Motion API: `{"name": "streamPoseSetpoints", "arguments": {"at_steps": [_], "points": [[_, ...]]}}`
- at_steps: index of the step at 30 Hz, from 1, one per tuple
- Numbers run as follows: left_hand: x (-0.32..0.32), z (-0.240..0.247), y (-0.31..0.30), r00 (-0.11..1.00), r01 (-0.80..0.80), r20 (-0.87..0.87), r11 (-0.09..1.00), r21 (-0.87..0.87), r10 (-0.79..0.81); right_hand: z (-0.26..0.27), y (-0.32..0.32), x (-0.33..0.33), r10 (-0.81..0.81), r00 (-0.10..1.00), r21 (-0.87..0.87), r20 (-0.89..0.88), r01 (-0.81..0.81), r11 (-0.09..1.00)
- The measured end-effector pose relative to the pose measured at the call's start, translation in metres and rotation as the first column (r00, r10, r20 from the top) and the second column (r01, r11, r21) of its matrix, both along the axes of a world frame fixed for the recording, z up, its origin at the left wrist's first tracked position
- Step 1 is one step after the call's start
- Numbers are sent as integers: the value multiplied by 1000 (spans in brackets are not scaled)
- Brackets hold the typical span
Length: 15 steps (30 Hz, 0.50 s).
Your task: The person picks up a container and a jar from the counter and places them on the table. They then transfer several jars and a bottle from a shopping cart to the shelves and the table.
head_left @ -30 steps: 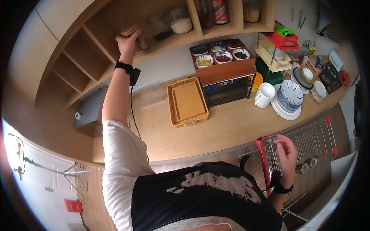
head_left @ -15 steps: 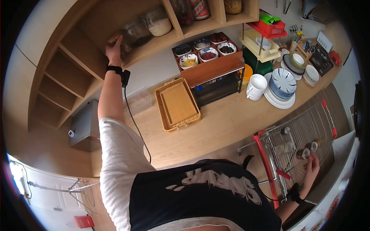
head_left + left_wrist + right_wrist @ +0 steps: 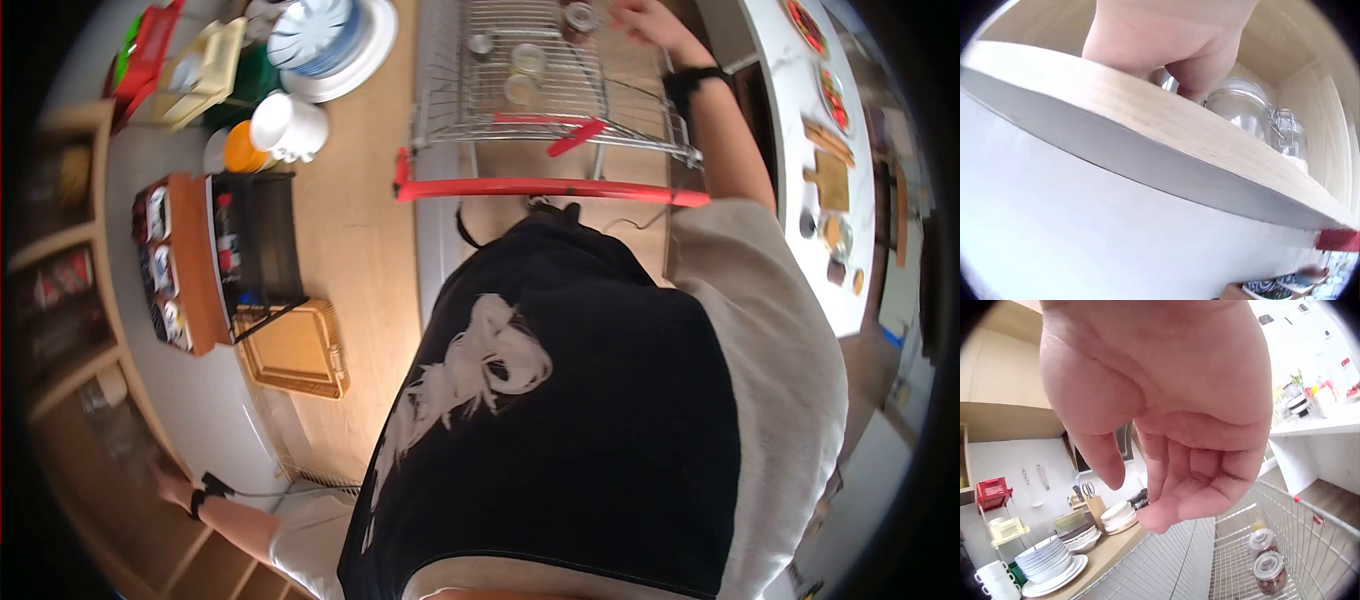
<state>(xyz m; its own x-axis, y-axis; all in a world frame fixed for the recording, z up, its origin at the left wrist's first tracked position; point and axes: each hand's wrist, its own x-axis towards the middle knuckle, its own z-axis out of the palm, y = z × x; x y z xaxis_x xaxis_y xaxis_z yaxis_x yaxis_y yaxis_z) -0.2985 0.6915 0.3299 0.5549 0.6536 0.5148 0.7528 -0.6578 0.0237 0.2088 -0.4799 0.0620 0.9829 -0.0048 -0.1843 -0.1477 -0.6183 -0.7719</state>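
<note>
My left hand (image 3: 172, 485) reaches into the wooden wall shelf (image 3: 1179, 144), thumb and fingers around a glass jar (image 3: 1164, 79); the shelf's front edge hides the fingertips. Beside it stand a clip-top jar (image 3: 1239, 105) and another clip-top jar (image 3: 1290, 134) with white contents. Over the shopping cart (image 3: 560, 188) hangs my right hand (image 3: 1179, 450), its fingers loosely bent and nothing in its grasp. Below it in the cart are a lidded jar (image 3: 1269, 573) with dark red contents and a second jar (image 3: 1262, 540) behind it. Further small jars (image 3: 528, 62) stand nearer the handle.
The wooden counter carries a wicker tray (image 3: 295, 350), a brown rack (image 3: 195, 265) of bowls, white mugs (image 3: 290, 125) and stacked plates (image 3: 315, 35). Right of the cart, a white counter (image 3: 790, 90) holds plates of food and a cutting board (image 3: 830, 182).
The head view has swung right toward the cart. My right hand has moved forward over the cart's jars. My left hand stays at the shelf, having moved the jar deeper in.
</note>
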Motion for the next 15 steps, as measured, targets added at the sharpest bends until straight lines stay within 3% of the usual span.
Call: {"name": "streamPoseSetpoints", "arguments": {"at_steps": [1, 2, 4, 5, 7, 8, 10, 12, 14, 15], "points": [[2, -2, 14, 964, -170, 179, 973, -158, 197, -26, -7, 17, 42, 998, -10, 41, -42, 999], [18, 5, -26, 849, -244, 378, 908, -342, 370, -64, -12, 38, 42, 999, 0, -5, -42, 999], [20, 12, -57, 847, -129, 509, 988, -81, 153, -100, -3, 58, 60, 997, 16, -57, -59, 998], [20, 9, -71, 849, -138, 503, 987, -80, 159, -103, 7, 52, 80, 988, 12, -130, -79, 997], [30, -1, -140, 868, -264, 493, 895, 360, 58, -127, 23, 59, 119, 969, 23, -218, -117, 993], [53, -8, -225, 857, -101, 515, 966, 239, -37, -146, 29, 68, 149, 941, 6, -303, -154, 988], [94, -48, -350, 820, 56, 546, 973, 223, -172, -184, 38, 83, 190, 895, -4, -405, -209, 978], [112, -99, -432, 875, 205, 330, 889, 409, -354, -222, 52, 106, 214, 857, -32, -469, -258, 965], [120, -149, -507, 909, 152, 382, 986, 74, -169, -252, 68, 128, 236, 836, -69, -496, -309, 949], [114, -168, -532, 961, 72, 265, 997, 11, -73, -269, 77, 133, 272, 854, -178, -443, -382, 907]]}}
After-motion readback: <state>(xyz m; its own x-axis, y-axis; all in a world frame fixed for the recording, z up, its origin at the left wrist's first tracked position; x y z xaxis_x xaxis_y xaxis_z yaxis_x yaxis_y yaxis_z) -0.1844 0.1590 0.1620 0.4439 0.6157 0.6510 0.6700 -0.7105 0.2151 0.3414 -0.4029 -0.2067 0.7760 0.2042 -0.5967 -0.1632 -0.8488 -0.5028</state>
